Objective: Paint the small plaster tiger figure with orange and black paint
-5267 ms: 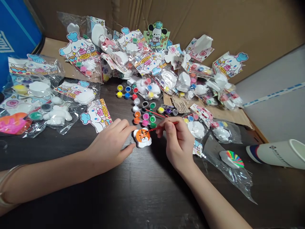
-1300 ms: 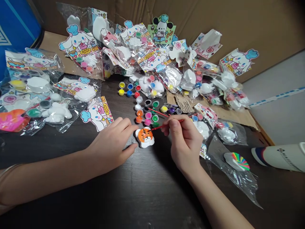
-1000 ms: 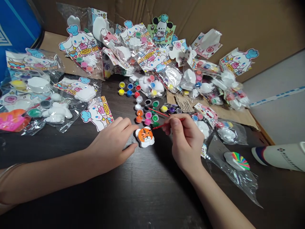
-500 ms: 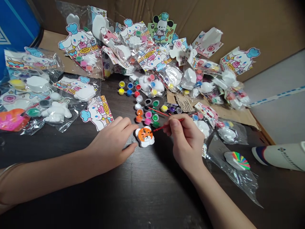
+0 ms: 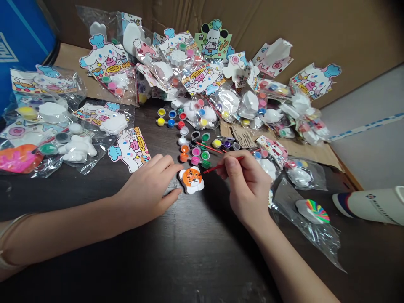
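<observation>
Head view shows me a figurine (image 5: pixel 192 180), face painted, rest white; right hand (image 5: pixel 246 185) pinches a brush (image 5: pixel 215 168); left hand (image 5: pixel 149 185), grip unclear.

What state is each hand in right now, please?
Left hand: open beside the orange-faced figurine; contact cannot be told.
Right hand: closed, holding a red paintbrush.

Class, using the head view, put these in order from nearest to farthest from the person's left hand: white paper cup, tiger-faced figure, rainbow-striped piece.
From the left hand:
1. Tiger-faced figure, right beside its fingertips.
2. Rainbow-striped piece, well to the right, beyond the other hand.
3. White paper cup, at the picture's right edge.
</observation>
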Available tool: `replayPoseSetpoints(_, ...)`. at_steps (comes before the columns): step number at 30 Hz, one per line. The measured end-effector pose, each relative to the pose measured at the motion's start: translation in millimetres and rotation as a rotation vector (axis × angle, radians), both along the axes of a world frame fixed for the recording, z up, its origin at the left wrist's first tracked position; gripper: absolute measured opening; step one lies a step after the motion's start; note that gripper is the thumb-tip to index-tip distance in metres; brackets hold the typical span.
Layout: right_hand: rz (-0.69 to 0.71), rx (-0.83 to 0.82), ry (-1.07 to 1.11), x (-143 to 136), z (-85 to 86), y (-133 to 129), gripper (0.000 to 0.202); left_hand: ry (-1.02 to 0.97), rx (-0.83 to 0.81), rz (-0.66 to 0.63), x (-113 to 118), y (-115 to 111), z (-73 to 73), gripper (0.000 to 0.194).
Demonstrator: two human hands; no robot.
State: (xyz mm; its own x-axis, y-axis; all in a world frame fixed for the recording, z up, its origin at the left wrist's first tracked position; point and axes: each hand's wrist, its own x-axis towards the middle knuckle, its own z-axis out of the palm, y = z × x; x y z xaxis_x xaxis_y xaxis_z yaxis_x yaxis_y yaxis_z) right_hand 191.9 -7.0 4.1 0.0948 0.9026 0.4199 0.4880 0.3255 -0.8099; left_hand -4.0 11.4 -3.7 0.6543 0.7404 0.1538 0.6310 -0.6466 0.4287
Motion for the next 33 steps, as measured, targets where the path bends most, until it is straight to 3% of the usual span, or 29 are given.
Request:
replayPoseSetpoints(8,-0.138,0.082,0.082,12,4.7,5,0.027,0.006,0.002,-0.011,-3,-1,3.0,0.032)
replayPoseSetpoints(13,-0.144,0.113,0.131,10,8.6,5,0.030,0.039,-0.032,0.072,9,-2,7.0,0.049)
replayPoseSetpoints(16,-0.124,0.106,0.171,9,11.9,4,0.031,0.028,-0.023,0.084,15,-3,8.4,0.036)
replayPoseSetpoints(19,-0.120,0.117,0.209,11,15.6,3,0.031,0.015,-0.008,0.051,14,-2,9.4,0.027)
replayPoseSetpoints(26,-0.175,0.212,0.274,20,23.6,2,0.028,-0.026,-0.005,-0.076,7,-2,13.4,0.036)
replayPoseSetpoints(33,-0.151,0.170,0.306,19,26.3,0,0.021,-0.098,-0.054,-0.126,6,-1,12.7,0.036)
